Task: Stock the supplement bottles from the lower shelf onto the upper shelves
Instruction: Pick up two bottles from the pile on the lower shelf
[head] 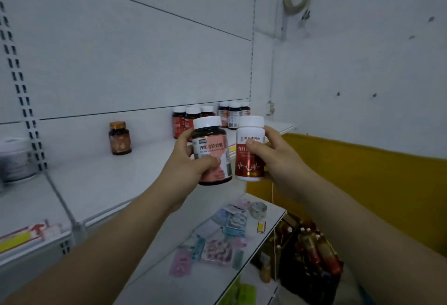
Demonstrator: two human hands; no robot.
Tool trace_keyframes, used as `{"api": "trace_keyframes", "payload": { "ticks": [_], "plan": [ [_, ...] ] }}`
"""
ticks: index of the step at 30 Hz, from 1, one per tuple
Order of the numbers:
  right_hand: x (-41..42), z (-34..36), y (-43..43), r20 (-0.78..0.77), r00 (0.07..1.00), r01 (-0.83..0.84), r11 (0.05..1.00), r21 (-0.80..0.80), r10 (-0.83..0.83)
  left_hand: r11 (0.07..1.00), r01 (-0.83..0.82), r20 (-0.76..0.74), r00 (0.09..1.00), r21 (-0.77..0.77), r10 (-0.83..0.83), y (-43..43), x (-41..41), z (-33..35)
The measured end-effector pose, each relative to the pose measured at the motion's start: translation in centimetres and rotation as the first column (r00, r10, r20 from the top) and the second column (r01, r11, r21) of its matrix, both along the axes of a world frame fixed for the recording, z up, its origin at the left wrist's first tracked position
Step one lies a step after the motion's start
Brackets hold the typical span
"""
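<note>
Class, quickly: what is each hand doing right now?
Left hand: grips the dark pink-labelled bottle.
Right hand: grips the white red-labelled bottle.

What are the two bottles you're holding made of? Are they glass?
The dark bottle in the left hand looks like glossy tinted plastic or glass; the shine alone cannot settle which. The white bottle in the right hand looks like opaque, smooth plastic. Both have white caps, probably plastic.
</note>
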State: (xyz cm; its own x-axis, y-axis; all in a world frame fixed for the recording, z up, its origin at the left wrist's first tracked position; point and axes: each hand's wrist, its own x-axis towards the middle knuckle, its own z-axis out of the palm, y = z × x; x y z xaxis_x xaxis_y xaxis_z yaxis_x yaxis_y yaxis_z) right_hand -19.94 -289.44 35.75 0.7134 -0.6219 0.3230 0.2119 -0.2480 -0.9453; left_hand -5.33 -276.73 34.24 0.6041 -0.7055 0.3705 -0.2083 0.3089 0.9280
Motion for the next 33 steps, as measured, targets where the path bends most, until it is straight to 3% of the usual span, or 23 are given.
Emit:
{"api": "trace_keyframes", "payload": {
  "ticks": [10, 22, 28, 33],
  "plan": [
    [3.5, 1.1, -16.2, -0.003, 0.991, -0.134, 0.99, -0.047, 0.134, 0.989, -0.117, -0.002, 0.993, 0.089, 0.117, -14.7, 1.1, 2.7],
    [13.0, 1.9, -30.2, -0.008, 0.998, -0.06, 0.991, -0.123, 0.059, 0.945, -0.265, 0.099, 0.963, 0.192, 0.25, -27.2, 9.3, 3.5],
    [16.6, 0.8, -38.0, -0.039, 0.995, -0.099, 0.989, -0.111, 0.095, 0.888, -0.341, 0.181, 0.937, 0.309, 0.297, -33.0, 10.3, 2.1],
    [19.4, -0.2, -43.9, -0.065, 0.981, -0.188, 0.976, -0.107, 0.182, 0.847, -0.438, 0.219, 0.896, 0.301, 0.386, -37.6, 10.5, 1.3]
  ]
}}
